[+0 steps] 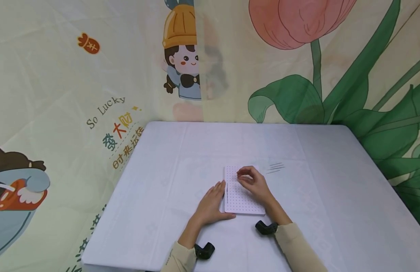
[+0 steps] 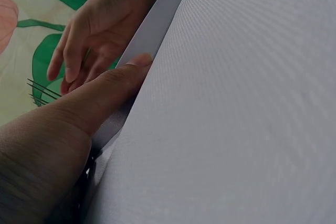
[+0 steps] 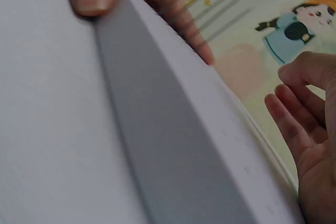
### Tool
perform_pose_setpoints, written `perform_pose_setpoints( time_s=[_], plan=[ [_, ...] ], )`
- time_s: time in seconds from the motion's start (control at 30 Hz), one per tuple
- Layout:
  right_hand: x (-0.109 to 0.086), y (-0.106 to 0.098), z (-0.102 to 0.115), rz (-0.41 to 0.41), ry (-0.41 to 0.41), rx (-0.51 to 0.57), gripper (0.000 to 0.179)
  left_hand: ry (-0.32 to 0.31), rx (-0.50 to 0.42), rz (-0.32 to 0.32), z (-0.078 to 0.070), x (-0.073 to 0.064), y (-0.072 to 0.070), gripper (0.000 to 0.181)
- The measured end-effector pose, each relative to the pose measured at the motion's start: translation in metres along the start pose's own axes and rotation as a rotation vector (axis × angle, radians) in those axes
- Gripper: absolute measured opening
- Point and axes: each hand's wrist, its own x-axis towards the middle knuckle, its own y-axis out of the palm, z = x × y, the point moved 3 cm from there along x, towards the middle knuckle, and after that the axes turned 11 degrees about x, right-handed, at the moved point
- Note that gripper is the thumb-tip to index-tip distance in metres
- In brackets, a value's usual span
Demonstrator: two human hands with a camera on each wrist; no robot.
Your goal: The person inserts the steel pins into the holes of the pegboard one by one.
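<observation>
Left hand (image 1: 211,206): fingers straight against dotted board (image 1: 242,200) | right hand (image 1: 259,187) above: fingers bent, cannot tell grasp

The board (image 1: 242,196) is white, patterned with rows of small dark dots; the surface (image 1: 155,211) is white too. The sticks (image 1: 276,167) are dark grey, the sleeves (image 1: 299,247) beige, the wrist cameras (image 1: 205,251) black. The cream backdrop (image 1: 53,87) carries a coral-pink tulip (image 1: 301,22), green leaves (image 1: 291,98) and an orange hat (image 1: 180,26).
</observation>
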Motion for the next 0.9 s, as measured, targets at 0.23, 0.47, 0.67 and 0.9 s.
perform_pose_setpoints(
  time_s=[0.23, 0.47, 0.67, 0.9],
  plan=[
    [-0.006, -0.076, -0.027, -0.308, -0.083, -0.095, 0.025, -0.025, 0.010, 0.013, 0.000, -0.001, 0.000, 0.118],
    [-0.016, -0.119, -0.031, -0.360, -0.044, -0.506, 0.012, -0.015, 0.003, 0.011, -0.001, 0.000, 0.000, 0.118],
    [-0.021, -0.128, -0.031, -0.263, -0.058, -0.753, 0.017, -0.017, 0.004, 0.015, -0.001, 0.000, 0.000, 0.117],
    [-0.020, -0.126, -0.032, -0.197, -0.010, -0.810, 0.012, -0.018, 0.002, 0.020, -0.002, 0.000, -0.002, 0.117]
  ],
)
